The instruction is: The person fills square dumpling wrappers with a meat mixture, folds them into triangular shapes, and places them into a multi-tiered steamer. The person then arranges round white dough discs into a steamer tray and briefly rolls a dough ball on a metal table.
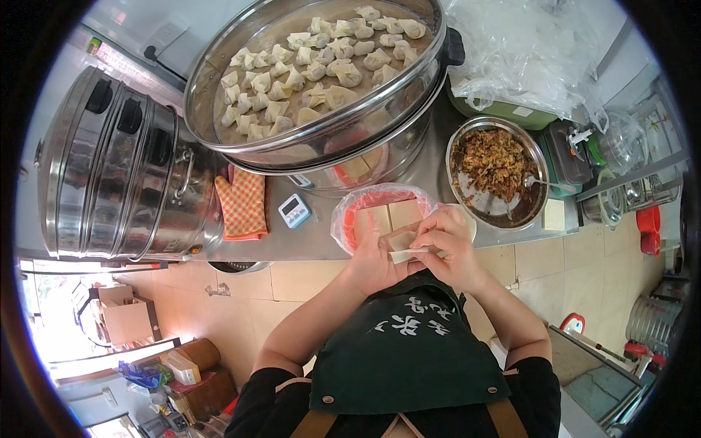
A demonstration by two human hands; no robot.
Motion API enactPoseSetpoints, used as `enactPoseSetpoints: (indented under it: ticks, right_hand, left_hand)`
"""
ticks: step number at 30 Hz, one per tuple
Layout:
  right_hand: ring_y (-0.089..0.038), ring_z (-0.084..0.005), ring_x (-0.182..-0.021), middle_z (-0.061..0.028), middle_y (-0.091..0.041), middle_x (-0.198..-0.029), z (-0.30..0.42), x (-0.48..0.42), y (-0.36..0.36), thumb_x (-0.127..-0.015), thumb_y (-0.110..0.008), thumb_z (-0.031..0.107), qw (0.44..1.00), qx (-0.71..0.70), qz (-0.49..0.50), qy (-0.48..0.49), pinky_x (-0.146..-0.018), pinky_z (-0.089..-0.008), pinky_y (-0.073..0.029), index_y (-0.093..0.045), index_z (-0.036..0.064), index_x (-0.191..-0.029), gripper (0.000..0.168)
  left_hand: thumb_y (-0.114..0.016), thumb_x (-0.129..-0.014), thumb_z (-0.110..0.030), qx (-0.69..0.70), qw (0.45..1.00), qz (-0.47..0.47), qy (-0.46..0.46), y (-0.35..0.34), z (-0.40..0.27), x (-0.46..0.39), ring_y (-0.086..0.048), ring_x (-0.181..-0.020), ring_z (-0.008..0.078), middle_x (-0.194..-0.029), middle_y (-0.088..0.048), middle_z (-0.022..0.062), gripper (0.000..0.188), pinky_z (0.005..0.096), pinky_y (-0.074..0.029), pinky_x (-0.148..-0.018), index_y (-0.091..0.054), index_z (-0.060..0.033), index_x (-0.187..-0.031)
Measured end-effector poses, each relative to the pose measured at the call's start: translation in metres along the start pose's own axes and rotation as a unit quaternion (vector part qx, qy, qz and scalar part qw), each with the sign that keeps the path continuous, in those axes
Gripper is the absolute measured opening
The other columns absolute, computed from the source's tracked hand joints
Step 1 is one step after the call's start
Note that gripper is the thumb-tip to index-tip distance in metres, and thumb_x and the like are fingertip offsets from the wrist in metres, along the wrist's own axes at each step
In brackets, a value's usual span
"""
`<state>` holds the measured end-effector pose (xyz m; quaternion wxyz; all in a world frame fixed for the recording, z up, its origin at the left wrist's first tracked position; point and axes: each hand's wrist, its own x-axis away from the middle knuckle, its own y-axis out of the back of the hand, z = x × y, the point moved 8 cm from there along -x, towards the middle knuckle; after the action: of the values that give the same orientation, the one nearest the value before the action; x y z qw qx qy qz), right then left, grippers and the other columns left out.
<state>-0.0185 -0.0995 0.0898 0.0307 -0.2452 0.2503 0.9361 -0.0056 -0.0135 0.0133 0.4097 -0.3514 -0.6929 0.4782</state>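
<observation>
Between both hands, just above the table's front edge, is a thin dough wrapper, partly folded. My left hand supports it from the left, and the fingers of my right hand pinch it from the right. Behind the hands, a red basket lined with clear plastic holds stacks of square wrappers. At the right, a metal bowl contains chopped filling and a spoon. Many folded dumplings lie spread in a large round steamer tray at the back.
Stacked metal steamers stand at the left, beside a checked oven mitt and a small digital timer. Clear plastic bags lie over a green container at the back right. A pale square block sits near the table's right corner.
</observation>
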Motion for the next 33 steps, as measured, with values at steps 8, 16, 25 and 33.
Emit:
enactPoseSetpoints:
  ticks: [8, 16, 25, 33]
  right_hand:
    - [-0.047, -0.0237, -0.081, -0.0015, -0.051, -0.078, 0.006, -0.005, 0.005, -0.058, -0.070, 0.005, 0.997, 0.068, -0.019, 0.007, -0.075, -0.0360, -0.034, -0.062, 0.010, -0.070, 0.015]
    - [-0.048, -0.0231, -0.079, -0.0014, -0.052, -0.076, 0.007, -0.009, 0.003, -0.059, -0.069, 0.006, 0.996, 0.089, 0.006, 0.005, -0.073, -0.0353, -0.034, -0.062, 0.010, -0.069, 0.013]
    - [-0.048, -0.0219, -0.078, -0.0011, -0.052, -0.077, 0.002, -0.009, 0.003, -0.057, -0.071, 0.007, 0.995, 0.103, -0.001, -0.004, -0.071, -0.0339, -0.035, -0.063, 0.010, -0.069, 0.015]
    - [-0.050, -0.0220, -0.078, -0.0011, -0.054, -0.076, -0.008, -0.005, 0.017, -0.060, -0.071, 0.010, 0.995, 0.098, -0.009, -0.037, -0.070, -0.0341, -0.035, -0.064, 0.011, -0.072, 0.014]
  left_hand:
    - [-0.013, -0.087, -0.063, -0.023, 1.000, 0.002, -0.014, -0.009, -0.004, 0.001, -0.040, -0.120, 0.0246, -0.135, -0.036, 0.0091, 0.074, 0.0431, -0.035, -0.097, -0.025, -0.0114, -0.138]
    - [-0.016, -0.083, -0.067, -0.034, 0.999, 0.025, 0.000, -0.006, 0.000, 0.002, -0.038, -0.121, 0.0243, -0.133, -0.037, 0.0113, 0.085, 0.0421, -0.031, -0.102, -0.024, -0.0011, -0.136]
    - [-0.050, -0.088, -0.028, -0.138, 0.990, 0.026, 0.017, -0.001, 0.004, 0.005, -0.037, -0.123, 0.0215, -0.133, -0.037, 0.0096, 0.062, 0.0397, -0.031, -0.102, -0.023, -0.0016, -0.137]
    - [-0.048, -0.088, -0.029, -0.076, 0.995, 0.056, 0.012, 0.005, 0.006, 0.004, -0.039, -0.122, 0.0233, -0.132, -0.039, 0.0106, 0.060, 0.0444, -0.028, -0.104, -0.025, -0.0011, -0.136]
